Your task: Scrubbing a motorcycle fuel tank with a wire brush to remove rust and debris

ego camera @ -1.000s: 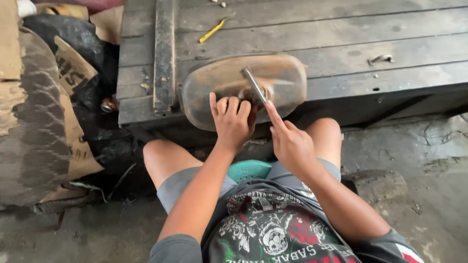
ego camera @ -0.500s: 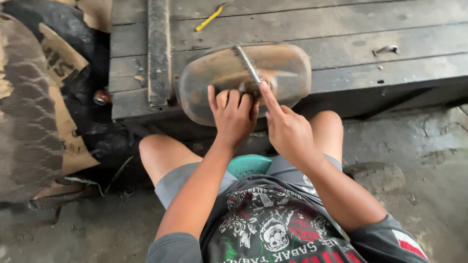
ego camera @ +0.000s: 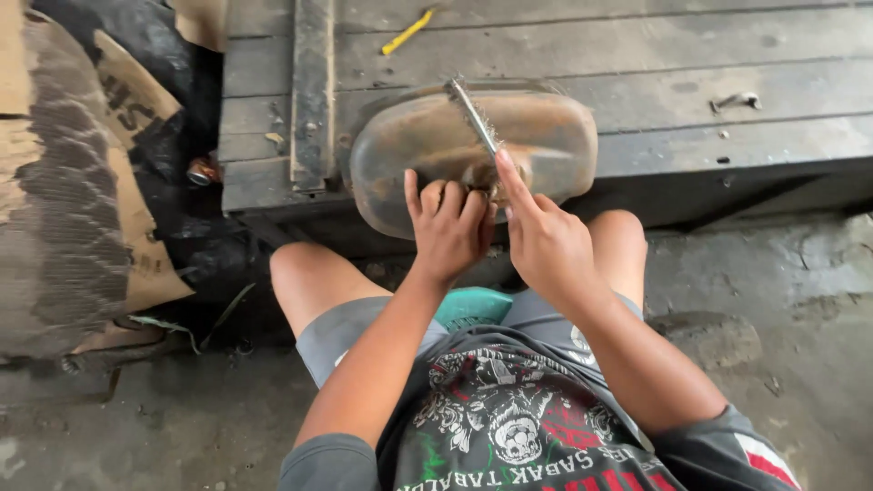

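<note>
A rusty, rounded metal cover — oval, brown and worn — lay at the near edge of a low wooden counter of grey planks, its front lip hanging a little over the edge toward the seated person. Across its top lay a wire brush, the slim handle running diagonally from the cover's far rim down toward the hands, bristles facing the metal. The right hand had hold of the brush's near end, the index finger stretched straight along the handle and the other fingers curled under it. The left hand pressed on the cover's near part just beside the brush, fingers bent and close together, knuckles up; whether it gripped the rim or only braced against it could not be told. The two hands were touching or nearly so. Further out on the counter, a dark wooden batten ran away from the person just left of the cover, a yellow pencil-like stick lay near the far edge, and a small bent piece of metal sat well apart to the right. To the left of the counter leaned torn cardboard — beside dark sheeting. The person's bare knees framed a teal seat on the concrete floor.
</note>
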